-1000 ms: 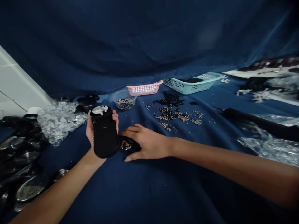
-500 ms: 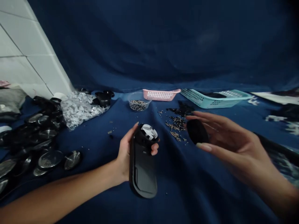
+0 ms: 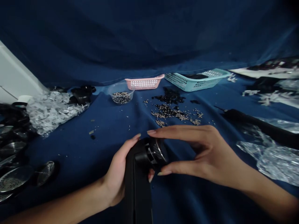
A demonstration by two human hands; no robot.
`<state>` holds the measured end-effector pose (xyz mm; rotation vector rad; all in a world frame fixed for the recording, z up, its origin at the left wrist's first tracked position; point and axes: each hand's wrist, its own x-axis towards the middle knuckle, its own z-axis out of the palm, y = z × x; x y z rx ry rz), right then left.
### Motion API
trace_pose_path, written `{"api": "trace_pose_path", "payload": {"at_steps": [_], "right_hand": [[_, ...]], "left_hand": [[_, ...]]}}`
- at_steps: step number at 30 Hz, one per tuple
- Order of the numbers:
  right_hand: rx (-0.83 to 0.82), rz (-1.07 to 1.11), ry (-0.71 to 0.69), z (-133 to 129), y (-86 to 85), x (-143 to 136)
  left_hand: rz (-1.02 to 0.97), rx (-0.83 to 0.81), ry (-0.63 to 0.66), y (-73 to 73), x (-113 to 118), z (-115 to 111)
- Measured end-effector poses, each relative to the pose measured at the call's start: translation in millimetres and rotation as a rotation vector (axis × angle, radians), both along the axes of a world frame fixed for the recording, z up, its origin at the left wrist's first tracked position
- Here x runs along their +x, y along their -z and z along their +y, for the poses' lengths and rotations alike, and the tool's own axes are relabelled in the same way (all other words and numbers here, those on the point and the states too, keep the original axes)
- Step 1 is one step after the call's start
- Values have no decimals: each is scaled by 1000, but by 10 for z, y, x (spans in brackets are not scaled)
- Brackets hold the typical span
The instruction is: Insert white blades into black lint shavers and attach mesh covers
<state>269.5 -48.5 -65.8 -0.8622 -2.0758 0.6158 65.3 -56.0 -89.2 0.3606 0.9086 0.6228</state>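
Black case point(image 3: 140, 189) was in the left hand point(image 3: 115, 175) over the blue cloth point(image 3: 102, 155), and the right hand point(image 3: 215, 155) pinched the round cap point(image 3: 161, 151) at its top, which looked partly on, not snug yet.

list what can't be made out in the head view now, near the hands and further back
All in the head view:
- lower end of the long black plastic body: cut off by the bottom edge
- most of the left hand's fingers: hidden behind that body
- inside of the pink plastic basket: hidden by its front wall
- exact shapes in the black and silvery scattered pieces: too small
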Motion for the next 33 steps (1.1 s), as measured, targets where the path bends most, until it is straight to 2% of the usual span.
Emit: {"api": "trace_pose_path", "payload": {"at_steps": [2,4,7,14,17,20,22,26,29,33], "right_hand": [[-1,-11,-17,-6,-8,-15],[5,-17,-25,-9,-11,-35],[21,-14,-25,-10,-9,-62],[54,-7,1,-52,5,-92],[99,-14,35,-85,19,-109],[107,-25,55,-98,51,-141],[132,-36,38,-101,82,-177],[157,9,-89,-141,123,-300],[47,165,-83,-224,93,-411],[-160,336,-16,-353,-7,-490]], "left_hand": [[56,-11,-29,6,-8,-17],[91,9,-115,18,-16,-27],[88,102,-222,38,-20,-30],[164,156,-283,-5,24,-48],[176,276,-279,-23,42,-63],[275,336,-321,-7,48,-80],[334,323,-340,16,50,-103],[320,372,-355,50,45,-192],[425,531,-419,16,7,-272],[627,942,-234,-152,-53,-333]]}}
